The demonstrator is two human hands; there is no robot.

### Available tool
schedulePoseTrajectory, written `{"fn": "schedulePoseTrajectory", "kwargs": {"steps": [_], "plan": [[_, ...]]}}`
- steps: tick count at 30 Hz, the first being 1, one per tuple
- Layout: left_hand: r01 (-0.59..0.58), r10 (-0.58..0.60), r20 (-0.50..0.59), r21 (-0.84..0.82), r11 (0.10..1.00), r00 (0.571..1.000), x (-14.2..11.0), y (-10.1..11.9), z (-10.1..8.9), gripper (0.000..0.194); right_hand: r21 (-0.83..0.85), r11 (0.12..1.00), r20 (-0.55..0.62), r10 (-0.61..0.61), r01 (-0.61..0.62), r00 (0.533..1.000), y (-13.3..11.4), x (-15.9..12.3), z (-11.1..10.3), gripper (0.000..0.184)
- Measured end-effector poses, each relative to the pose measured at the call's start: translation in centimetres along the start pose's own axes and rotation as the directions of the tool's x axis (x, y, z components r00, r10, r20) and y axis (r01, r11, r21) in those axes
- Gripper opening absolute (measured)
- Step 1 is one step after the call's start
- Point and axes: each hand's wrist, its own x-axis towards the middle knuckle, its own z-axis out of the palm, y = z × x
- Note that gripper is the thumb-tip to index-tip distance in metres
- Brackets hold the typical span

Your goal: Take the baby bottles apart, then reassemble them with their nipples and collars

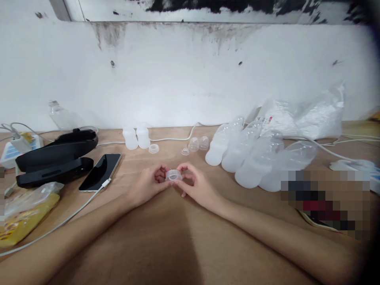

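Note:
Between the fingertips of my left hand (150, 181) and my right hand (196, 182) is a translucent bottle collar ring (173, 175), pinched from both sides just above the table. Another clear collar ring (153, 149) lies farther back, in front of two small frosted baby bottles (130, 137) that stand upright. Beyond my right hand are a bottle nipple (185, 151) and two clear dome caps (194, 144). Several larger frosted baby bottles with clear caps (247, 174) are grouped to the right. Whether anything sits inside the held ring is too small to tell.
At left lie a phone (101, 173) with a white charging cable (80, 209), a black case (56, 154) and a yellow snack bag (32, 217). A clear plastic bottle (57, 114) stands by the wall. Stuffed plastic bags (320, 114) rest at the back right. A blurred patch covers the right side.

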Motion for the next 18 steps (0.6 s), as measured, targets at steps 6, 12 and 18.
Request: {"fn": "schedulePoseTrajectory", "kwargs": {"steps": [6,12,18], "plan": [[-0.036,0.048,-0.062,0.193,0.981,0.997,-0.2,0.2,0.1,0.016,-0.042,0.999,-0.019,0.033,-0.033,0.999,0.1,0.0,0.2,0.019],[-0.008,0.034,-0.093,0.269,0.963,0.995,0.1,0.8,0.5,0.011,-0.021,0.998,-0.023,0.065,-0.065,0.998,0.7,0.2,0.3,0.019],[0.005,0.015,-0.094,0.215,0.977,0.995,0.5,0.4,0.9,0.012,-0.017,0.999,-0.032,0.046,-0.047,0.998,0.6,0.2,0.2,0.017]]}}
